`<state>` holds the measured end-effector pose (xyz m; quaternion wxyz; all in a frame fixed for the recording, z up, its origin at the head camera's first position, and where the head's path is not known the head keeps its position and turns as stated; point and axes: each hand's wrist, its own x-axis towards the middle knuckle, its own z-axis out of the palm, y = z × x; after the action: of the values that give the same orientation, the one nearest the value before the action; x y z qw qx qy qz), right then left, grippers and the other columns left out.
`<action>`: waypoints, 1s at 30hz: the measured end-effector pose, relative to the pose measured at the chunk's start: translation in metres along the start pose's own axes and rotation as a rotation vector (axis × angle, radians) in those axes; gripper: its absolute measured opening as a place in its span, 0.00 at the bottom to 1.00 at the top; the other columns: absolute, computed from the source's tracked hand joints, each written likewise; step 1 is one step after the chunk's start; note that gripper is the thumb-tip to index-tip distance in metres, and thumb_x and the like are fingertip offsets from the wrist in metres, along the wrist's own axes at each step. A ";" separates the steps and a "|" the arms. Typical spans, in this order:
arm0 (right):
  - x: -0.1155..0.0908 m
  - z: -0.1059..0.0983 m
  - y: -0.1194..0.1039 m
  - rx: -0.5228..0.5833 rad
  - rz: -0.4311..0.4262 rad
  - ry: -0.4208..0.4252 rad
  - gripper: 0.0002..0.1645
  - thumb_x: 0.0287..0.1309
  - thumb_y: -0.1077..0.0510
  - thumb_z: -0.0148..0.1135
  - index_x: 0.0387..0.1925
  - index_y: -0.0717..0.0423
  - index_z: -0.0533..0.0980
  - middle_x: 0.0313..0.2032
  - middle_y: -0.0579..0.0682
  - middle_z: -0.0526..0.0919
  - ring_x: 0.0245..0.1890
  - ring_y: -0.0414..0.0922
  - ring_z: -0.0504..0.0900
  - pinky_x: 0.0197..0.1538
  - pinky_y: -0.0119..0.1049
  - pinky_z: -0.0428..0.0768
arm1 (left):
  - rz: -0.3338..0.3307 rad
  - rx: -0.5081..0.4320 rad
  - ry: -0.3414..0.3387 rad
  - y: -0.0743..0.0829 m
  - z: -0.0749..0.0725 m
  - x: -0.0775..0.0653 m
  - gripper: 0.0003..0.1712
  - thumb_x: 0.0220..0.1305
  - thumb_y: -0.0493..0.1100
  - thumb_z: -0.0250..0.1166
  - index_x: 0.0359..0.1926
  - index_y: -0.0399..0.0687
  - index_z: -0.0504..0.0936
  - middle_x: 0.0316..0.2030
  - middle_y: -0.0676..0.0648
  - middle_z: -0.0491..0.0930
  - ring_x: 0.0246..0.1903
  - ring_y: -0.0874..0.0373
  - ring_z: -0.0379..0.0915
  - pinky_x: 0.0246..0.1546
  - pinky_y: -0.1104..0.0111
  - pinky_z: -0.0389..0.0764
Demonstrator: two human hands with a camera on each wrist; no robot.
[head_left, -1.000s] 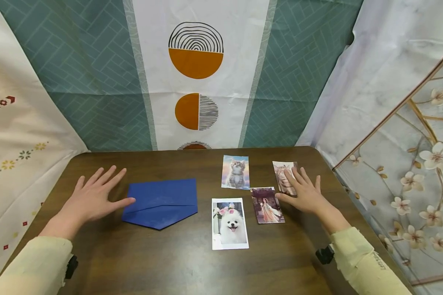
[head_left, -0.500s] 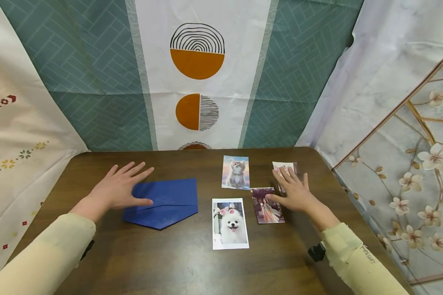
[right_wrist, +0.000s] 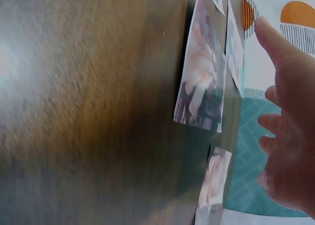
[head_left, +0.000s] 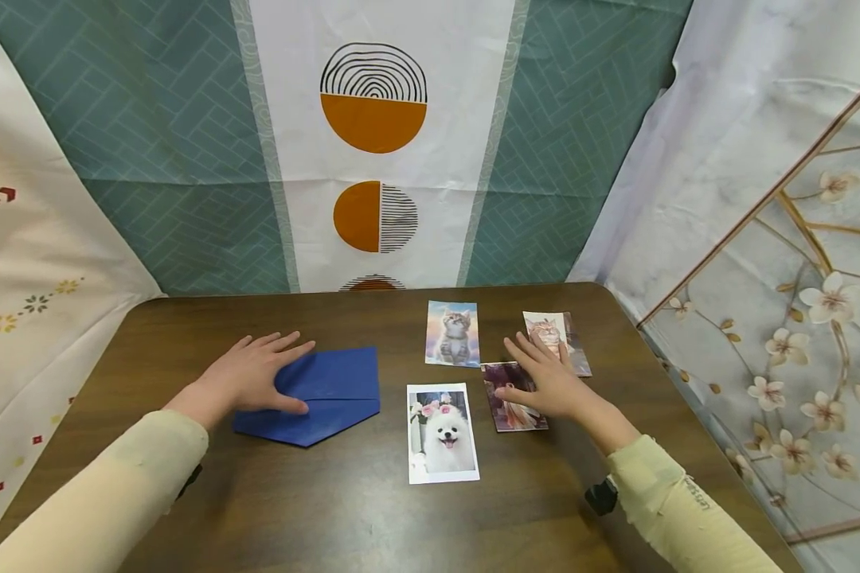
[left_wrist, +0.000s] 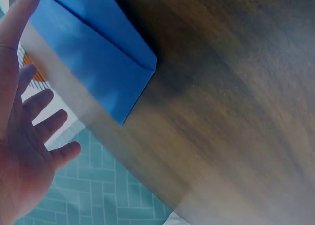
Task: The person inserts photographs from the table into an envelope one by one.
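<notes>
A blue envelope (head_left: 337, 390) with a pointed flap lies on the table. Over its left part my left hand (head_left: 254, 378) is spread, thumb and fingers apart, holding nothing; the left wrist view has the envelope (left_wrist: 93, 52) beyond the thumb. My right hand (head_left: 545, 378) spreads over a dark photo of a figure in a flowing dress (head_left: 519, 418), covering part of it. That photo (right_wrist: 202, 72) appears below the hand in the right wrist view. Just behind the right fingers lies an orange cat photo (head_left: 545, 325), partly hidden by them.
A grey kitten photo (head_left: 453, 338) lies toward the back of the brown table (head_left: 315, 509). Nearer the front is a white-bordered photo of a fluffy white dog (head_left: 444, 438). Patterned cloth (head_left: 373, 159) hangs behind the table and along both sides.
My left hand has moved right, from beside the envelope to over its left part. My right hand has shifted left, off much of the cat photo and over the dark one. The photos stay put.
</notes>
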<state>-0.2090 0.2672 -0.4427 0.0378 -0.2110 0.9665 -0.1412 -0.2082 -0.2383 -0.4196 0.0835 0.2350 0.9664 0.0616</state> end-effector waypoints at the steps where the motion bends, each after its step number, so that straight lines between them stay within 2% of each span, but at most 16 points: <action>1: 0.000 0.001 -0.001 0.006 -0.005 0.001 0.57 0.67 0.31 0.68 0.84 0.55 0.58 0.83 0.64 0.54 0.83 0.68 0.46 0.74 0.80 0.37 | 0.001 -0.002 -0.006 0.000 0.001 0.000 0.64 0.51 0.77 0.75 0.81 0.49 0.68 0.79 0.32 0.63 0.76 0.26 0.58 0.71 0.28 0.55; 8: 0.002 0.009 -0.008 0.034 -0.051 -0.004 0.56 0.66 0.33 0.69 0.84 0.55 0.59 0.82 0.64 0.56 0.83 0.68 0.48 0.74 0.80 0.40 | -0.003 -0.011 -0.041 -0.003 0.012 0.002 0.61 0.53 0.75 0.76 0.79 0.48 0.70 0.77 0.31 0.66 0.74 0.26 0.61 0.70 0.28 0.58; 14: 0.003 0.013 -0.017 0.062 -0.084 -0.008 0.56 0.66 0.32 0.68 0.83 0.55 0.60 0.82 0.64 0.57 0.82 0.68 0.50 0.74 0.79 0.39 | -0.004 -0.010 -0.052 -0.004 0.019 0.001 0.56 0.56 0.74 0.75 0.77 0.48 0.74 0.75 0.31 0.69 0.72 0.26 0.66 0.66 0.29 0.66; 22: 0.006 0.019 -0.025 0.048 -0.124 -0.033 0.56 0.68 0.32 0.67 0.84 0.55 0.59 0.82 0.64 0.58 0.82 0.68 0.51 0.73 0.81 0.42 | -0.010 0.000 0.015 0.001 0.027 -0.005 0.54 0.57 0.74 0.73 0.76 0.47 0.76 0.73 0.31 0.71 0.68 0.27 0.70 0.60 0.31 0.72; 30: 0.011 0.021 -0.032 0.056 -0.148 -0.049 0.54 0.68 0.36 0.70 0.83 0.57 0.60 0.81 0.64 0.58 0.82 0.67 0.50 0.74 0.79 0.42 | -0.097 -0.014 0.087 0.015 0.039 -0.009 0.52 0.60 0.74 0.71 0.75 0.47 0.76 0.73 0.31 0.70 0.68 0.28 0.69 0.59 0.30 0.71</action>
<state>-0.2032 0.2297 -0.4539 0.0568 -0.2840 0.9427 -0.1656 -0.1860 -0.2265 -0.4540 0.0461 0.1844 0.9789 0.0743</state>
